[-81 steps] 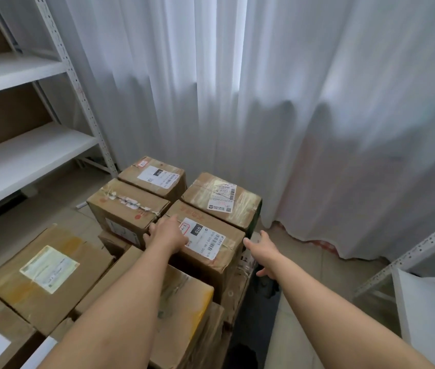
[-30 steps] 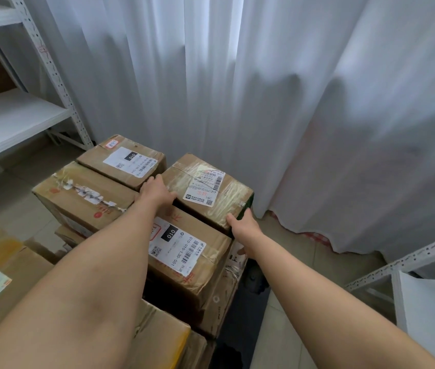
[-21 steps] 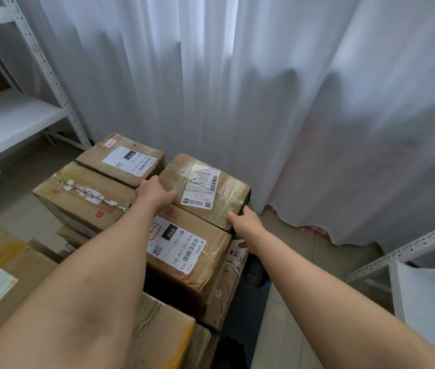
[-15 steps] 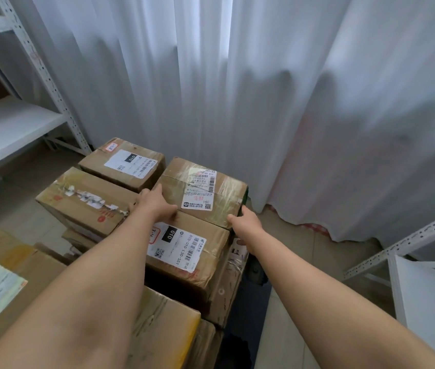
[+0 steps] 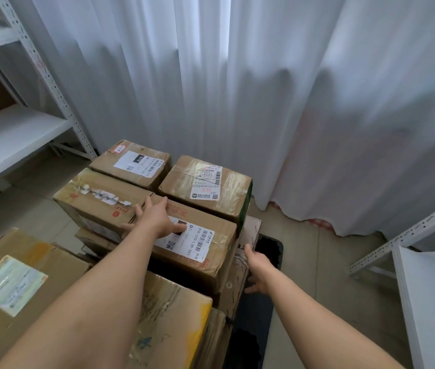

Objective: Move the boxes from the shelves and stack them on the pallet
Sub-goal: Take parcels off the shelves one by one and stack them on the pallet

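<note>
Several taped cardboard boxes are stacked on a dark pallet [image 5: 269, 249] below me. My left hand [image 5: 159, 218] lies flat with spread fingers on top of a box with a barcode label [image 5: 205, 251]. My right hand [image 5: 257, 270] is beside that box's right side, fingers relaxed against the lower box there. Behind stands a glossy taped box [image 5: 208, 185], and to its left another labelled box [image 5: 133, 162]. A box with torn tape [image 5: 96, 198] sits left of my left hand.
White metal shelving [image 5: 11, 134] stands at the left with bare shelves. Another white rack [image 5: 424, 275] is at the right. A white curtain [image 5: 237, 89] hangs behind the stack. Larger boxes [image 5: 16, 283] fill the near left. Tiled floor shows to the right.
My left hand slid back from the far edge onto the top of the barcode box. My right hand dropped from the glossy box's corner down to the stack's right side.
</note>
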